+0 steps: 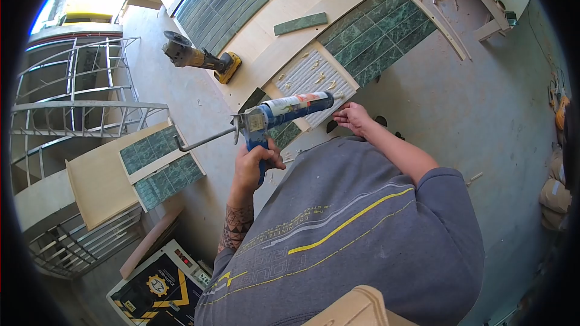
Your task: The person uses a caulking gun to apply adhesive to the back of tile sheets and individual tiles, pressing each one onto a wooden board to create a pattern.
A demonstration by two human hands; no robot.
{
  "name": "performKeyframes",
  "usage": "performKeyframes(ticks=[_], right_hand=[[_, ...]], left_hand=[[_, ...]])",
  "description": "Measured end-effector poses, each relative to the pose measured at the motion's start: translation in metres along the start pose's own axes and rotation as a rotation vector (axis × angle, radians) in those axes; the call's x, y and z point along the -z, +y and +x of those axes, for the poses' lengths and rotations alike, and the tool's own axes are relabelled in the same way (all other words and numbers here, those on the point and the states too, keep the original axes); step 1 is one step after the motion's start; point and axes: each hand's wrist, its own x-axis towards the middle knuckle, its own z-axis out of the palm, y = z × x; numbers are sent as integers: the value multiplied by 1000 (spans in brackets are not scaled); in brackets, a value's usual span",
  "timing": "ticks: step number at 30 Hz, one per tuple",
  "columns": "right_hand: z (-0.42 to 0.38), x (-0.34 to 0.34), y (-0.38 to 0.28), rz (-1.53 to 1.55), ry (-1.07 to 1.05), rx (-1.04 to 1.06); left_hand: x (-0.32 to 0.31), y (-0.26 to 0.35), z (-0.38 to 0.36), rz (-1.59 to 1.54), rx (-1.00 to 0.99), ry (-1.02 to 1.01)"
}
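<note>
Left hand (251, 165) grips the glue gun (300, 107), right hand (356, 119), hold unclear; dipping toward twelve o'clock could smear the glue (320, 76)!

Caulking gun (296, 107) in left hand (254, 164)

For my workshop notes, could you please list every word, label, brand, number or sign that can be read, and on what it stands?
"NINETEEN", probably: shirt; its other words are too faint.
"ZT", probably: gear logo on the machine; its other lettering is too small.
Tube: label print too blurred.
Grinder: nothing readable.
</note>
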Motion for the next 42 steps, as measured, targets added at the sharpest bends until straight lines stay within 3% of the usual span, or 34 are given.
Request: performKeyframes(ticks=[22,25,30,34,36,38,40,42], right_hand=[[12,0,0,-10,-3,-32],[10,-2,-3,-12,5,-31],[10,-2,-3,-6,16,-29],[12,0,-1,-37,30,-8],[17,3,5,-183,19,51],[12,2,10,-254,88,97],[12,7,18,-647,175,303],[11,12,28,-704,195,349]], left_hand=[[13,26,-65,271,79,155],[12,25,-61,205,-14,173],[29,36,-57,-48,73,184],[98,7,-47,-253,98,125],[122,-9,-47,-290,91,115],[136,-22,-45,-621,28,49],[154,-37,-30,-747,30,53],[166,-51,-2,-985,-83,-81]])
